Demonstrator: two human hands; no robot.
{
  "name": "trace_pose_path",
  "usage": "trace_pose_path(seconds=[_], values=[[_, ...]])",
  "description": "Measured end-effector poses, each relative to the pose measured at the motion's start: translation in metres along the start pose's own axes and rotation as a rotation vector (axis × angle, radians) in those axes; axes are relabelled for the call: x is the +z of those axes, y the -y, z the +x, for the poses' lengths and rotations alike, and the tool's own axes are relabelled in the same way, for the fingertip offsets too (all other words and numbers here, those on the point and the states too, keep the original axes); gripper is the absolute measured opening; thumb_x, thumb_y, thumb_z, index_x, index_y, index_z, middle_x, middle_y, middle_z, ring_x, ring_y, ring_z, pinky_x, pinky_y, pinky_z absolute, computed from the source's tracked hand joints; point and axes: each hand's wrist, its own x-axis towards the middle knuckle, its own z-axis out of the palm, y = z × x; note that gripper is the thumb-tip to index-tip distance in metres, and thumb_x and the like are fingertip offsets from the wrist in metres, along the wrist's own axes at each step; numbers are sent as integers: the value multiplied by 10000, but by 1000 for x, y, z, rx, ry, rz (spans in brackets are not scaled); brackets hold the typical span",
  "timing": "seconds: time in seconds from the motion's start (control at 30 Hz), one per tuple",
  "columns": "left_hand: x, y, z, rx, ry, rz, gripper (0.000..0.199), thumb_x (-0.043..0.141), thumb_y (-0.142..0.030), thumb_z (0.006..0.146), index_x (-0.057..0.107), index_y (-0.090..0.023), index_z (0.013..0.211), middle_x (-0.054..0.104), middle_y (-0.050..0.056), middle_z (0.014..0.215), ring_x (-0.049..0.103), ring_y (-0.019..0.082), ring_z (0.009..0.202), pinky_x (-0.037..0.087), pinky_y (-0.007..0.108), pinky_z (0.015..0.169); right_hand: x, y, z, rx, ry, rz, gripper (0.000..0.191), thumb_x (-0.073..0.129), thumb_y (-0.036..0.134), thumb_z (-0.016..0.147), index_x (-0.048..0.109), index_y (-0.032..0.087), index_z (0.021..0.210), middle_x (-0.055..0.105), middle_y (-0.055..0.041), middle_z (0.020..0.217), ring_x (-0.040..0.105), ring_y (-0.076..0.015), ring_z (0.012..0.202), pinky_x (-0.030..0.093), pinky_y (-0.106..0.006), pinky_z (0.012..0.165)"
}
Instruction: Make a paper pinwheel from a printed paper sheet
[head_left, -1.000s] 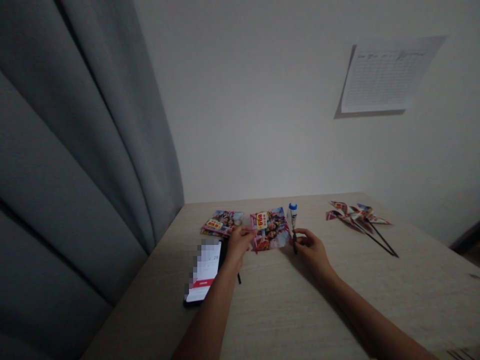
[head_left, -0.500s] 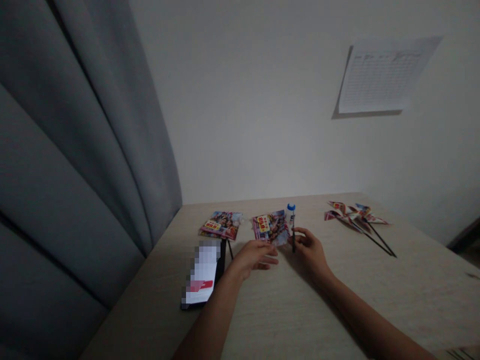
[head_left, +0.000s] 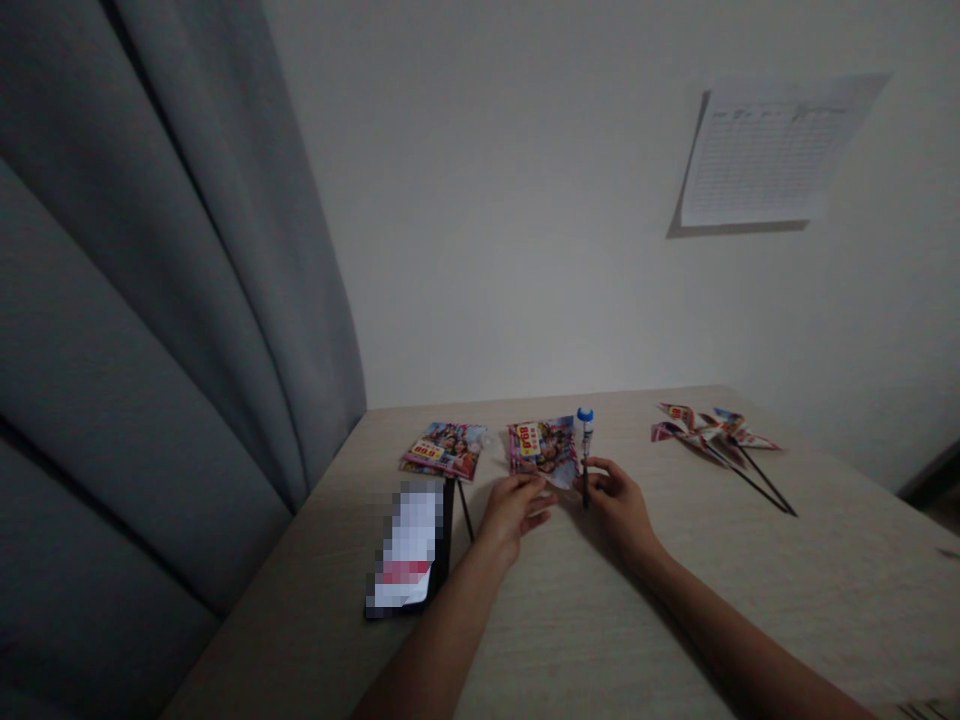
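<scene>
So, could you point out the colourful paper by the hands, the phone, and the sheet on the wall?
Colourful paper (head_left: 546, 446): head view, middle of its printed face.
Phone (head_left: 409, 548): head view, its screen.
Sheet (head_left: 757, 160): head view, middle of its page.

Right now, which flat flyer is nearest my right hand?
The middle flyer, left of your right hand; the other flyers lie farther left, beyond the phone.

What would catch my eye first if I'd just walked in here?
Probably the bright phone on the left of the table. Then the right hand in the middle, holding a slim blue-topped stick upright by a colourful leaflet, with the left hand at the leaflet's near edge. Off to the right lies folded-paper pinwheel work with dark sticks.
</scene>
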Motion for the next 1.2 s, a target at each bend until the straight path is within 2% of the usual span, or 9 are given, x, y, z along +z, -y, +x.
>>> trace_pose_path(seconds=[0.17, 0.37, 0.6, 0.83, 1.2], values=[[7, 8, 1, 34, -17, -46, 336, 764, -267, 769, 593, -181, 1044, 737, 92, 1072, 744, 173, 803, 516, 188, 564, 3, 3, -3, -29, 31, -23, 492, 781, 404, 634, 592, 181, 1030, 653, 9, 644, 587, -154, 596, 468, -251, 564], [8, 6, 0, 66, -98, 15, 296, 745, -262, 782, 593, -164, 1017, 744, 95, 1019, 744, 163, 759, 515, 182, 543, 4, 3, -7, -110, 68, -153, 408, 728, 359, 683, 625, 193, 1041, 652, 0, 694, 600, -165, 657, 484, -251, 585], [5, -2, 0, 61, -158, 61, 233, 695, -198, 799, 606, -146, 1009, 756, 91, 933, 735, 150, 668, 480, 179, 500, 0, -6, -2, -88, 30, -156, 450, 758, 408, 688, 625, 185, 1056, 668, -13, 730, 606, -169, 674, 476, -252, 588], [4, -11, -5, 19, -152, 104, 149, 659, -170, 816, 607, -151, 954, 745, 51, 826, 728, 136, 636, 458, 171, 494, 0, -5, 0, -69, 36, -102, 475, 778, 416, 678, 617, 178, 1057, 661, -6, 695, 615, -175, 669, 474, -257, 592], [-14, -27, 3, 0, -190, 145, 150, 709, -216, 783, 609, -165, 882, 734, 32, 747, 734, 146, 621, 395, 152, 474, -2, -4, -2, -48, 40, -136, 543, 759, 494, 702, 602, 164, 1103, 693, -34, 723, 641, -189, 689, 466, -262, 601]])
